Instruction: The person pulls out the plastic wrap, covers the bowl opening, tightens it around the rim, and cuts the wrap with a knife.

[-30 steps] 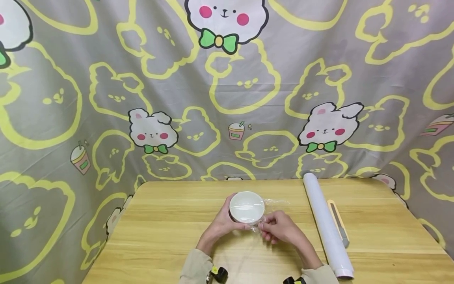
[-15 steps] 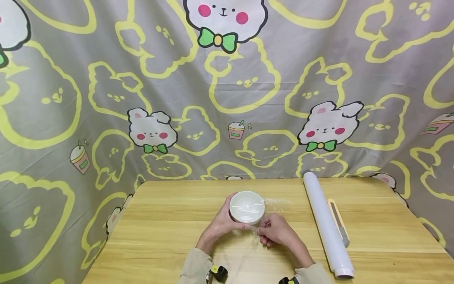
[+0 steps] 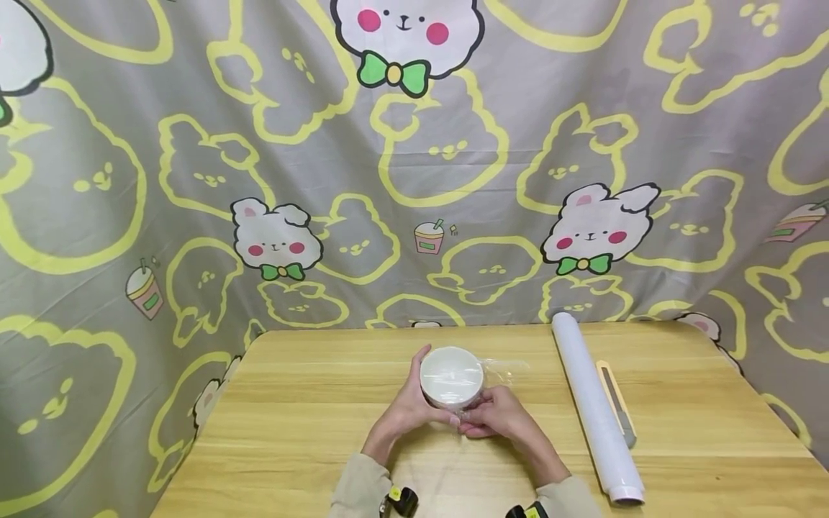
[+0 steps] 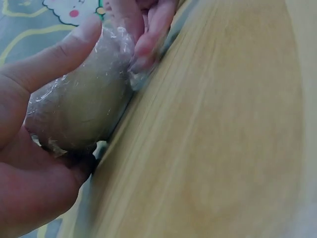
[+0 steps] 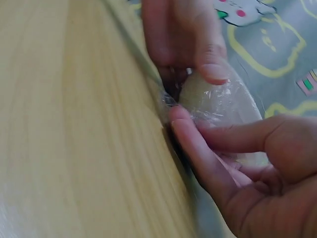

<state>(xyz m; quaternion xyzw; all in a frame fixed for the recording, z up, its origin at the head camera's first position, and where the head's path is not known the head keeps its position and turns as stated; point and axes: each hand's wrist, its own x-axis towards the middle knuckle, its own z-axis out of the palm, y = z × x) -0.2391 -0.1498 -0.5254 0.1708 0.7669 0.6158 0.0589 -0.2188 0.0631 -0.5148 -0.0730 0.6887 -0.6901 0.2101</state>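
Observation:
A round white bowl [image 3: 452,375] stands on the table with clear cling film [image 3: 506,370] stretched over its top. The film looks crinkled around the bowl's side in the left wrist view, and a loose flap sticks out to the right in the head view. My left hand [image 3: 409,404] holds the bowl from the left, thumb along the near side and fingers around the far side. At the near right side, my right hand [image 3: 501,414] pinches film between thumb and forefinger [image 5: 190,136], low against the bowl. The bowl's base is partly hidden by both hands.
A long roll of cling film [image 3: 596,406] lies on the wooden table [image 3: 311,374] to the right. Beside it is a yellow-and-grey utility knife [image 3: 615,403]. Patterned grey cloth [image 3: 363,165] hangs behind the table and at both sides.
My right hand has shifted left along the bowl's near side, closer to the left thumb, with its fingers tucked lower against the film. The left hand still holds the bowl in place.

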